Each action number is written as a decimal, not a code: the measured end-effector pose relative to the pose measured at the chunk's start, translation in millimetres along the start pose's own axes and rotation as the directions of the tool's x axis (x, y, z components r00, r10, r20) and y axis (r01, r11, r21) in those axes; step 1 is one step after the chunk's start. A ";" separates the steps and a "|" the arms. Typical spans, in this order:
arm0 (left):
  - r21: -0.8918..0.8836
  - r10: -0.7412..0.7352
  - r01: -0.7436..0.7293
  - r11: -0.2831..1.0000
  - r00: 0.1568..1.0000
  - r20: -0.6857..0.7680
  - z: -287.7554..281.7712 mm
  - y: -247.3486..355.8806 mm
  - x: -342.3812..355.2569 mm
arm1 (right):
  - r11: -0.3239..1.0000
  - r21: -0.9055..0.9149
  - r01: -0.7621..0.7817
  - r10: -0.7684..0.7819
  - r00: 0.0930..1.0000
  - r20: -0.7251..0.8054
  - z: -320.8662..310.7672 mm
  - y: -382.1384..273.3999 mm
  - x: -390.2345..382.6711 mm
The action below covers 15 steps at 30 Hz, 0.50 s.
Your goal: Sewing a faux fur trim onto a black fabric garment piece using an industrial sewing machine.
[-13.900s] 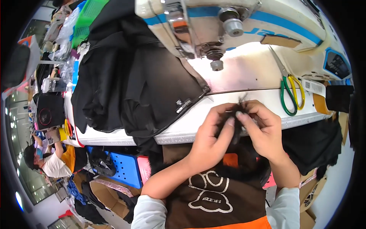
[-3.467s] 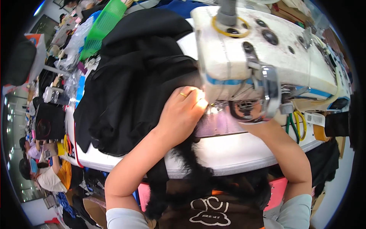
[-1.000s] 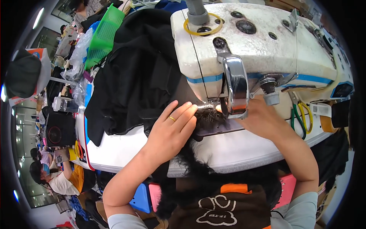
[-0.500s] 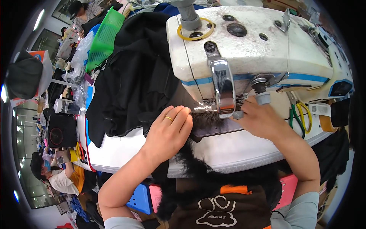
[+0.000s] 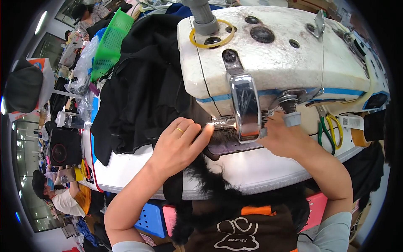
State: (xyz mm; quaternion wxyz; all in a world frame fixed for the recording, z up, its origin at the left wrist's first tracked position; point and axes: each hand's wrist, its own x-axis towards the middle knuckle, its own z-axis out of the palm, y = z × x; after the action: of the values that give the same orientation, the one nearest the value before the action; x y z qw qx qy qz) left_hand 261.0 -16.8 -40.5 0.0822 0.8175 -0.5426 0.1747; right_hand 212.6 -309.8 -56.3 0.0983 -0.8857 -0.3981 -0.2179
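My left hand (image 5: 178,147), with a gold ring, has its fingers bent together on black fabric (image 5: 138,84) and touches a narrow label strip (image 5: 220,124) with white lettering under the sewing machine (image 5: 273,59). Dark fur (image 5: 224,135) lies below the label at the presser area, and fluffy black trim (image 5: 210,180) hangs over the table edge. My right hand (image 5: 277,134) is at the machine's right, behind the chrome lever (image 5: 243,105); its fingers are curled, their tips and whatever they hold hidden.
Green-and-yellow scissors (image 5: 331,130) lie right of my right hand. A green basket (image 5: 107,46), plastic bags (image 5: 82,80) and a black box (image 5: 63,147) crowd the left. Two co-workers (image 5: 58,195) (image 5: 84,19) are beyond. Pink and blue plastic items (image 5: 149,218) show below the white table (image 5: 117,172).
Earlier both hands held a black fur clump before the machine. Now they are at the presser area with the label on the fur; over the last second my left hand has shifted slightly leftward.
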 end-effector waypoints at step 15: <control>0.070 0.025 -0.036 0.997 0.989 0.142 -4.4 -13.7 7.9 | 0.992 0.083 -0.099 0.105 0.993 -0.063 20.8 12.0 -8.9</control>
State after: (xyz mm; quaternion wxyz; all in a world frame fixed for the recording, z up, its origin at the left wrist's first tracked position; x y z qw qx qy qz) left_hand 275.5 -16.7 -32.7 0.0112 0.8218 -0.5529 0.1370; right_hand 222.7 -316.4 -78.8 0.1577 -0.8925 -0.3571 -0.2261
